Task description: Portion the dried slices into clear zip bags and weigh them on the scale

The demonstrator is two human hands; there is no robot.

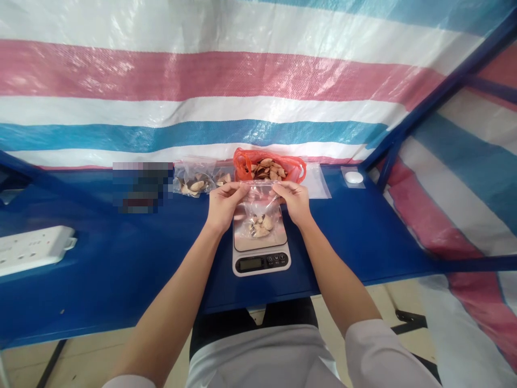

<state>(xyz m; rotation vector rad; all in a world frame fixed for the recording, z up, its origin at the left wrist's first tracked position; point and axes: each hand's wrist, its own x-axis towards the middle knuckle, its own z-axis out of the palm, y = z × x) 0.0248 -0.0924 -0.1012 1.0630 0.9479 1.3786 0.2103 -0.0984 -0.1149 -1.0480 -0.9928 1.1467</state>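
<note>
A clear plastic bag [260, 215] with several pale brown dried pieces at its bottom rests over the steel plate of a white digital scale [262, 264]. My left hand [226, 202] pinches the bag's top edge at the left corner. At the right corner my right hand [294, 200] grips the same edge, so the top is stretched between them. Just behind the hands stands an open red plastic bag [242, 164] full of brown dried pieces [269, 170]. The scale's display shows no readable figure.
Filled clear bags [194, 184] lie at the back left, near a blurred-out item [142, 186]. Flat plastic bags [319, 180] lie right of the red bag. A white oval object [354, 177] sits farther right. A white power strip [36, 248] is at left on the blue table [161, 269].
</note>
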